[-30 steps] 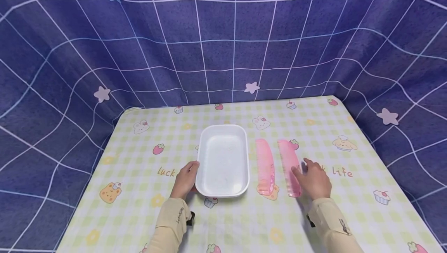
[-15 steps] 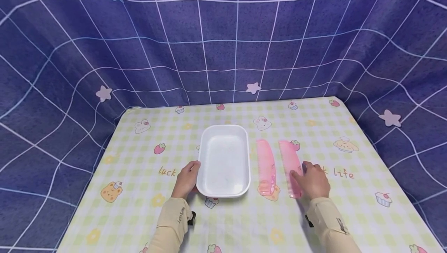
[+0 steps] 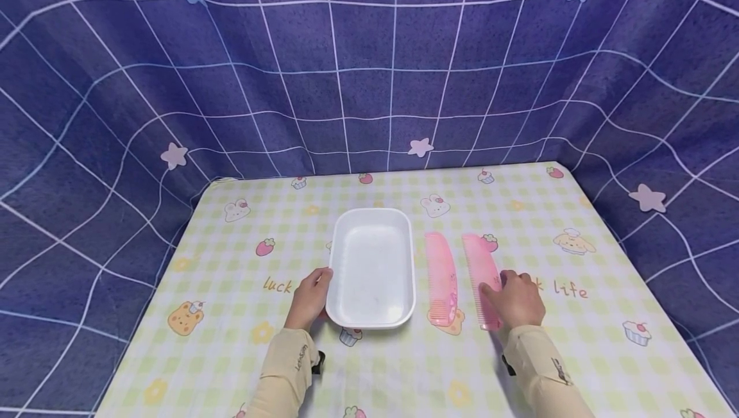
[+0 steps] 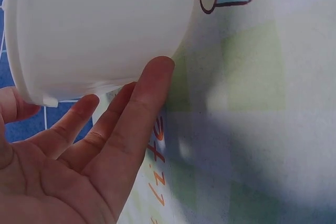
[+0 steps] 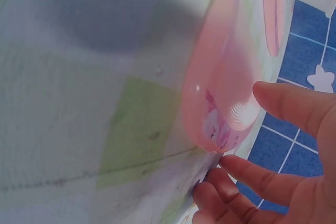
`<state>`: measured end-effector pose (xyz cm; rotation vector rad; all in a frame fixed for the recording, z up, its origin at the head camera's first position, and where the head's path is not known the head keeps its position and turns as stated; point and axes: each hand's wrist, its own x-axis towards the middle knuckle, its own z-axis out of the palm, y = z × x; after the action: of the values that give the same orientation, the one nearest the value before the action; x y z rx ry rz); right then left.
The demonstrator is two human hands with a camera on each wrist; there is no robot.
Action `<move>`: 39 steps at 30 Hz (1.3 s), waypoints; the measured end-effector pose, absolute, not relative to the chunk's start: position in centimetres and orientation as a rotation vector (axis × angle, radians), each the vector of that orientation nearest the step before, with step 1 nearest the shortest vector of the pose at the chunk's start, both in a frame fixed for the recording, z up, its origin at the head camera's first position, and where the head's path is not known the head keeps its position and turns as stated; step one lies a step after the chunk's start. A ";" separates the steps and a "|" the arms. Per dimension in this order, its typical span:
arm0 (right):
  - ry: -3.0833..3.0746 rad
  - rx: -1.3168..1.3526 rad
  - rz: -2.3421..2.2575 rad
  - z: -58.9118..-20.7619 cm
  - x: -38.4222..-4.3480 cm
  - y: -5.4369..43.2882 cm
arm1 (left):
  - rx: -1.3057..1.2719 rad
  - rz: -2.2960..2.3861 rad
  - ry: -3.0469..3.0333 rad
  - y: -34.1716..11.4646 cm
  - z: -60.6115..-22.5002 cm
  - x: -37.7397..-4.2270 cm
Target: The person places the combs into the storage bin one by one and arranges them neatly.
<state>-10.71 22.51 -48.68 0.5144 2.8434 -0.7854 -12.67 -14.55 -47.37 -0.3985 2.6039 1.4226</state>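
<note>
A white oblong tray [image 3: 372, 213] sits mid-table with nothing in it. My left hand [image 3: 308, 299] rests against its left near rim; in the left wrist view its straight fingers [image 4: 131, 114] lie along the tray's wall [image 4: 105, 24]. Two pink combs lie side by side to the right of the tray. The left comb [image 3: 441, 274] is untouched. My right hand [image 3: 516, 299] is on the near half of the right comb [image 3: 476, 258], thumb at its left edge and curled fingers at its right edge. The right wrist view shows that comb [image 5: 220, 77] flat on the cloth between thumb and fingertips.
The table wears a yellow-green checked cloth [image 3: 231, 341] with cartoon prints and the words "luck life". A blue grid-pattern curtain [image 3: 369, 84] closes off the back and both sides. Both forearms wear beige sleeves.
My right hand's fingers have drawn in and curled closer to the right comb's edge. The left hand and the tray have stayed put.
</note>
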 end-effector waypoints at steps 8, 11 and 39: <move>2.845 0.543 -0.797 -48.7 -10.8 22.3 | -0.416 1.437 2.596 -14.6 -47.5 -12.6; 2.846 0.541 -0.799 -48.6 -10.8 22.2 | -0.420 1.433 2.601 -14.5 -47.5 -12.7; 2.825 0.645 -0.836 -48.7 -11.3 21.4 | -0.435 1.391 2.609 -14.3 -47.3 -12.6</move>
<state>-11.34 21.41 -48.68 0.6452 2.8245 -0.8356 -12.63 -14.30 -47.33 -0.4349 2.6090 1.3907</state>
